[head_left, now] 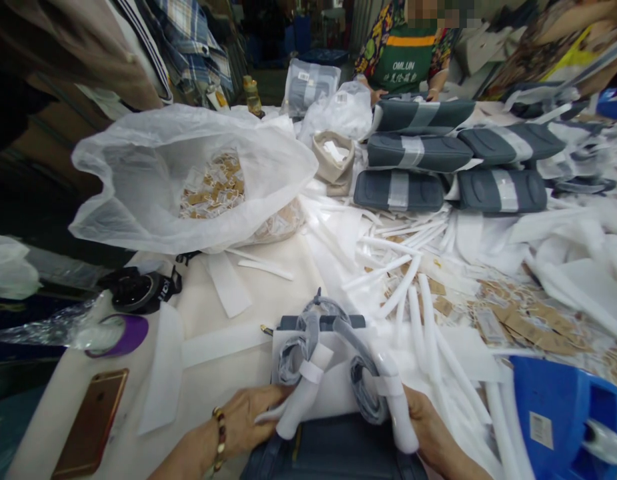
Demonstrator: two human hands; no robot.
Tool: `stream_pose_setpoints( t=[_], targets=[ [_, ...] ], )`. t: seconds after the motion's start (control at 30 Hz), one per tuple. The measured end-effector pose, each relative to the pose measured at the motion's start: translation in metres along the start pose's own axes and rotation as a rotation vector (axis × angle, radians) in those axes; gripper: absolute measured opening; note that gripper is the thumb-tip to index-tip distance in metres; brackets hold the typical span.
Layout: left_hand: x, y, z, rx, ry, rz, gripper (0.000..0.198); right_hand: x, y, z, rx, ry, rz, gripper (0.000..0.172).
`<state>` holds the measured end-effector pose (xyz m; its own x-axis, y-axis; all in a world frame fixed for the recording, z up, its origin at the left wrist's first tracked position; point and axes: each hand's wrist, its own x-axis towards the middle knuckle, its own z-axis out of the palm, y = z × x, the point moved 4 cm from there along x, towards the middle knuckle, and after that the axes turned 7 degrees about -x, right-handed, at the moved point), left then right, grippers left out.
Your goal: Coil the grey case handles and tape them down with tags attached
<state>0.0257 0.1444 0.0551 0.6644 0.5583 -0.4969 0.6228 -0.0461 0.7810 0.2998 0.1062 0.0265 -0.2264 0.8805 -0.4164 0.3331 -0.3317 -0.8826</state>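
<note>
A dark blue-grey handbag (pixel 353 447) lies in front of me at the bottom edge, partly out of view. White foam sheet (pixel 338 380) covers its upper part. On the foam rest two strap handles, their ends sleeved in a left foam tube (pixel 301 407) and a right foam tube (pixel 401 417), with coiled grey straps (pixel 365 390) beside them. My left hand (pixel 251 417), wearing a beaded bracelet, pinches a foam edge at the bag's left side. At the right side, my right hand (pixel 431 430) touches the right tube; its fingertips are hidden behind it.
Left lie a phone (pixel 92 423), a purple-cored tape roll (pixel 121 335) and a black strap coil (pixel 135 290). Behind stands an open plastic sack (pixel 133 187) of tags. Wrapped bags (pixel 398 190) line the back, near a co-worker (pixel 408 60). Foam strips and a blue tape dispenser (pixel 548 400) are right.
</note>
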Motion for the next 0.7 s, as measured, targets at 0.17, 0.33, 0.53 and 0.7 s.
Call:
stream_pose_setpoints(
  t=[0.17, 0.33, 0.53, 0.7],
  targets=[
    [0.004, -0.002, -0.003, -0.056, 0.003, -0.232, 0.030, -0.004, -0.010, -0.008, -0.020, -0.023, 0.027, 0.036],
    [0.006, 0.001, -0.001, 0.089, -0.041, -0.273, 0.044, -0.003, -0.022, -0.015, -0.315, -0.127, -0.062, 0.033],
    [0.003, 0.000, -0.005, 0.038, -0.008, -0.346, 0.045, -0.007, -0.010, -0.009, -0.261, 0.086, -0.045, 0.024],
    [0.005, -0.019, 0.004, -0.103, 0.000, -0.338, 0.041, -0.012, 0.001, -0.008, -0.091, -0.025, 0.025, 0.032]
  ],
)
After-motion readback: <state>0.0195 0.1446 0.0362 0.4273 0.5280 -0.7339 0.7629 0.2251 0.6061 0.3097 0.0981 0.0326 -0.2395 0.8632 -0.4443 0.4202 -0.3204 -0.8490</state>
